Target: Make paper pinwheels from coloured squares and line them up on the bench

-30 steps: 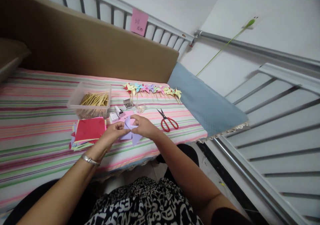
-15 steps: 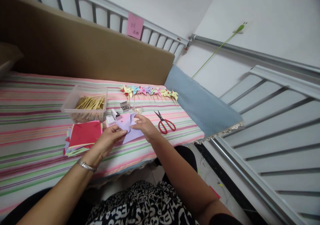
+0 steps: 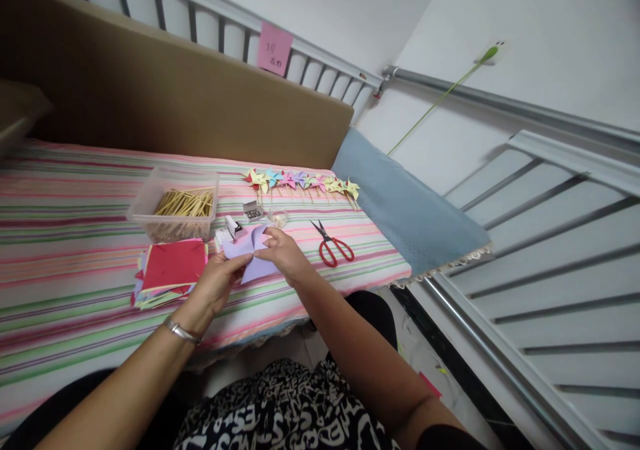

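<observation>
A lilac paper sheet (image 3: 259, 271) is between your two hands, just above the near edge of a striped cloth (image 3: 75, 245). A second ago it showed several slim points gathered at its middle; now it spreads wider, with a flap curling over at the top. That suggests the folds are unfixed and rely on your fingers to keep their shape.

Your left hand (image 3: 220, 282) has thumb and fingers closed narrowly on the paper's left side, the thumb reaching toward the centre. Your right hand (image 3: 284, 255) pinches it near the middle and the curled flap; its exact fingertip contact is too small to make out.

Just beyond the paper are a small white box (image 3: 221, 238), a little open box of small pieces (image 3: 253, 211) and a clear round dish (image 3: 279, 218). To your left lies a stack of coloured paper, red on top (image 3: 175, 263), with a clear plastic tub (image 3: 150, 220) of thin sticks (image 3: 186, 203) behind it. To your right, red-handled scissors (image 3: 331, 245) lie with blades slightly parted. Farther back, paper pinwheels on sticks (image 3: 300, 181) form a row before a tall brown panel (image 3: 175, 97).
</observation>
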Available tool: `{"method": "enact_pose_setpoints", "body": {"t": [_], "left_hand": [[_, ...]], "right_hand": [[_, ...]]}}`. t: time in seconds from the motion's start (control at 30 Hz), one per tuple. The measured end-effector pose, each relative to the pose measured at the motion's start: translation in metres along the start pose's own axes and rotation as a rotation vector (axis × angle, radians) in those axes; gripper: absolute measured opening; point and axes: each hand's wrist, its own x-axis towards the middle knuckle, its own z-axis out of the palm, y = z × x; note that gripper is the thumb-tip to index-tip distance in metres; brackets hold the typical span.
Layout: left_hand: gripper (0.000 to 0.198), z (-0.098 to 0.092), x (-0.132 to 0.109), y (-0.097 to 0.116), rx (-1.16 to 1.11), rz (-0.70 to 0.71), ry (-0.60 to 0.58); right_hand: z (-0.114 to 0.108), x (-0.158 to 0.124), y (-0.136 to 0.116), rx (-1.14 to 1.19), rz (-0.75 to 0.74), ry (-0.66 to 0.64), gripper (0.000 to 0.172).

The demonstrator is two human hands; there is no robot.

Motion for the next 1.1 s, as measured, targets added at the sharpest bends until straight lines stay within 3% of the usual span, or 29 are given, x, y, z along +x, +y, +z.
{"method": "enact_pose_setpoints", "body": {"t": [0.17,0.27,0.37,0.43,0.57,0.77,1.1], "left_hand": [[0.032,0.002,0.000,0.009,-0.061,0.031,0.046],[0.031,-0.002,0.002,0.015,-0.048,0.016,0.117],[0.029,-0.005,0.004,0.019,-0.048,0.019,0.148],[0.029,-0.006,0.004,0.018,-0.047,0.016,0.137],[0.030,-0.006,0.003,0.014,-0.024,0.003,0.083],[0.032,-0.005,0.003,0.010,0.017,-0.021,0.058],[0.035,-0.002,-0.002,0.011,0.004,-0.066,0.038]], "right_hand": [[-0.004,-0.006,0.002,-0.185,-0.067,0.046,0.047],[-0.017,-0.018,0.004,-0.452,-0.350,0.117,0.043],[-0.029,-0.032,0.010,-0.758,-0.686,0.053,0.036],[-0.033,-0.040,0.016,-0.900,-0.788,0.006,0.037],[-0.028,-0.043,0.024,-1.001,-0.798,0.026,0.026],[-0.021,-0.035,0.016,-0.961,-0.757,0.042,0.009],[-0.005,-0.021,0.015,-0.871,-0.602,0.178,0.004]]}}
